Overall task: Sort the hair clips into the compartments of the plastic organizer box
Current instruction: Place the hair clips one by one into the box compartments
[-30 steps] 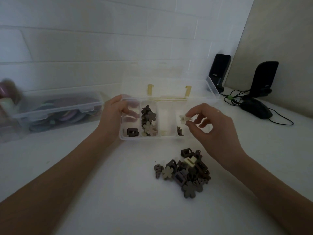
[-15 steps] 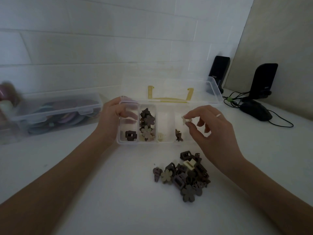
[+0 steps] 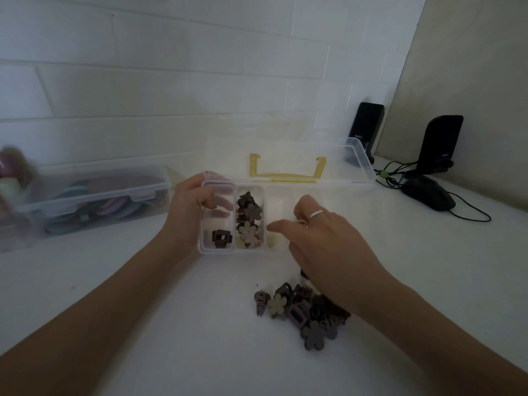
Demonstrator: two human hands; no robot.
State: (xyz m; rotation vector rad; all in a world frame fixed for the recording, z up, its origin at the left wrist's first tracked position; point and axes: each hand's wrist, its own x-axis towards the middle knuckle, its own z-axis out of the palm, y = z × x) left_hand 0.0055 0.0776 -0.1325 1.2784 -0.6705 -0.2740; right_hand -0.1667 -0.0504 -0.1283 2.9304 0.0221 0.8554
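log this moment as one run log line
stage: placing clip | left hand: grips organizer box left end | right hand: over third compartment, grasp unclear | unsorted clip pile: on table

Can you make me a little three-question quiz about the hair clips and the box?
1. True or false: the organizer box has its lid open.
2. Which hand steadies the box's end? A) left hand B) right hand
3. Fill in: the second compartment from the left holds mostly ______-shaped clips.

Key:
1. True; the lid lies back behind it.
2. A
3. Flower; unsorted clips still lie in the loose pile on the table.
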